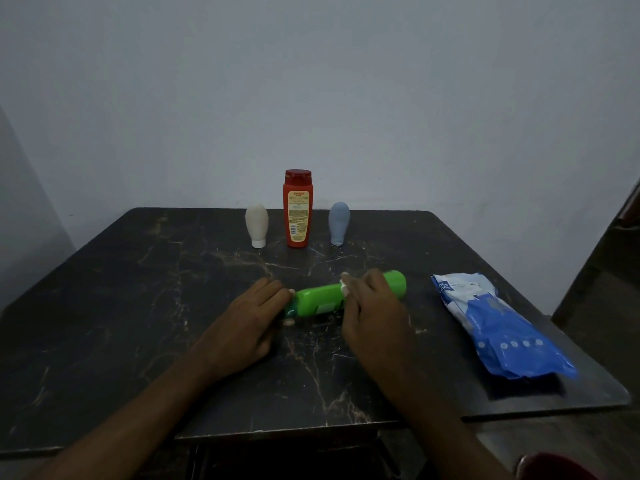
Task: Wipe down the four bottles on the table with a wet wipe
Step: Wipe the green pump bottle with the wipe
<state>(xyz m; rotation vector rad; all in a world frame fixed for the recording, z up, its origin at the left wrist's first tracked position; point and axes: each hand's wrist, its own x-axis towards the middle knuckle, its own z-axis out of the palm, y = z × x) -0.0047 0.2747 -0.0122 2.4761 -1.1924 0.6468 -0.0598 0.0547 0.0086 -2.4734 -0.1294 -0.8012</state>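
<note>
A green bottle (320, 299) lies on its side at the middle of the dark marble table (138, 289). My left hand (249, 323) grips its left end. My right hand (372, 306) wraps over the bottle's middle, pressing a white wet wipe (345, 287) against it; only a small bit of the wipe shows by my fingers. At the back stand three upright bottles: a cream squeeze bottle (257, 225) on the left, a tall red bottle (298, 208) in the centre, and a grey-blue squeeze bottle (338, 223) on the right.
A blue and white wet-wipe pack (498, 323) lies on the right side of the table. A plain wall stands close behind the table. A dark piece of furniture (609, 265) is at the right edge.
</note>
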